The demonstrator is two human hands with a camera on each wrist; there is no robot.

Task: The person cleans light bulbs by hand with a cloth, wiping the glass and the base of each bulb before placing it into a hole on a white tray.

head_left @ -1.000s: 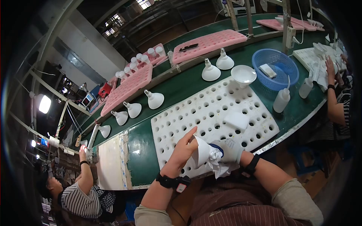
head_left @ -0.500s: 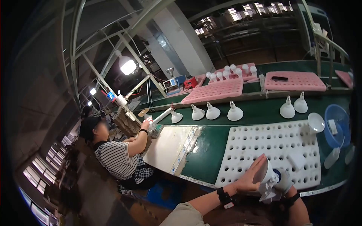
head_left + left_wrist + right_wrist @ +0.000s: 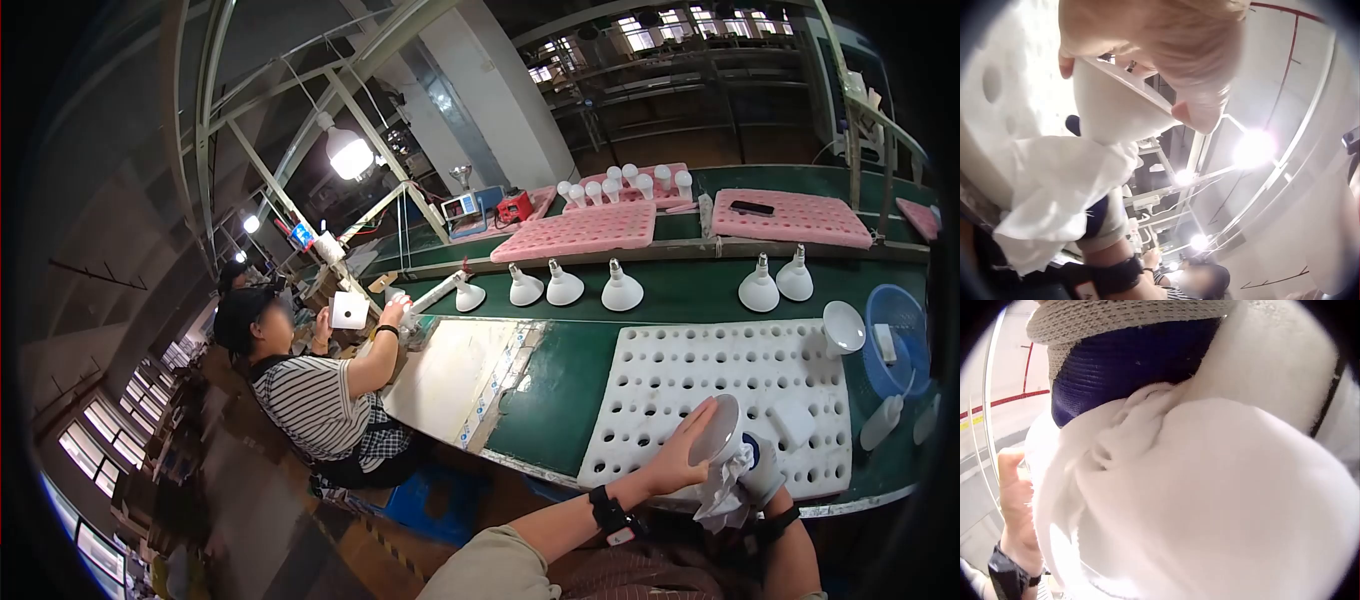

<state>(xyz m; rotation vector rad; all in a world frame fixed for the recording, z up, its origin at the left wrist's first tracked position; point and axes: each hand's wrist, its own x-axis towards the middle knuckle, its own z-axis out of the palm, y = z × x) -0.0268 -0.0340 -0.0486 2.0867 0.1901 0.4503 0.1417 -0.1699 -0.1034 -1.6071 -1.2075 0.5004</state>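
Between both hands, in front of the body, is a white cone-shaped reflector lamp (image 3: 716,432), its wide face tipped to the left. My bare left hand (image 3: 676,458) grips it across the wide rim, thumb on one side and fingers on the other in the left wrist view. A knit glove with a dark blue palm covers my right hand (image 3: 764,474). That hand grips a crumpled white cloth (image 3: 1054,194) against the lamp's side and narrow end. Folds of the cloth hang below the lamp, and the lamp's base is hidden.
A white foam tray (image 3: 640,360) with rows of holes lies under the hands, a white block (image 3: 792,424) on it. Several reflector lamps (image 3: 622,290) stand behind it. At right are a blue basket (image 3: 893,345) and squeeze bottle (image 3: 881,422). Another person (image 3: 320,385) sits at left.
The head view has swung left, bringing the seated person further into sight. That person now holds up a white square piece. My hands keep their hold on lamp and cloth.
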